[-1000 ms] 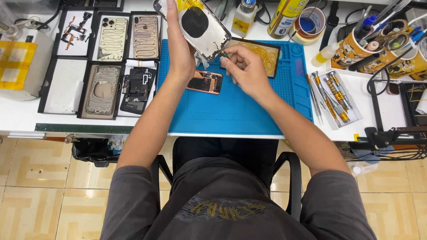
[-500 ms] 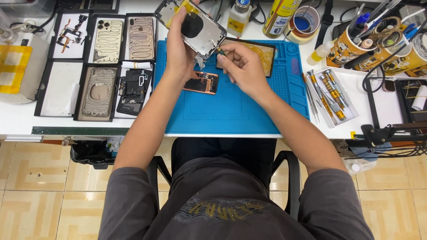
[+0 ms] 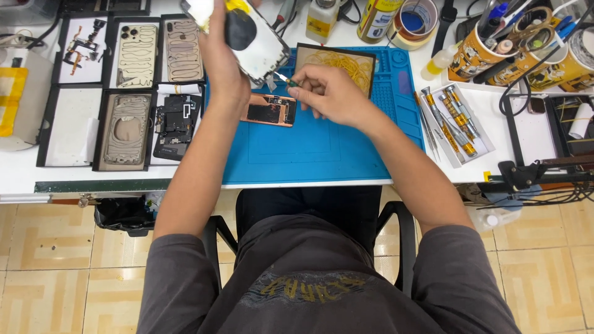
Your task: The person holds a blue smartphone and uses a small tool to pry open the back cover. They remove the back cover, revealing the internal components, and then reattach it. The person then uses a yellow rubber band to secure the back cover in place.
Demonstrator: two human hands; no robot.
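My left hand [image 3: 223, 65] holds an opened phone housing [image 3: 250, 38] tilted up above the blue work mat [image 3: 309, 148]; a black round part shows on the housing's inside. My right hand [image 3: 325, 93] pinches a thin tool [image 3: 283, 78] whose tip touches the housing's lower edge. A copper-coloured phone part [image 3: 270, 111] lies flat on the mat just below both hands. A dark tray of yellow rubber bands [image 3: 346, 62] sits behind my right hand.
Black trays with phone back covers and parts [image 3: 127, 93] fill the left of the table. A tray of screwdrivers [image 3: 455, 120] lies right of the mat. Cups of tools [image 3: 526, 43], tape rolls [image 3: 416, 21] and bottles stand along the back. A chair's armrests flank my lap.
My view has shifted so the table sits slightly lower in the picture. Both hands stay together on the housing; the right hand has brought the tool tip to its lower edge.
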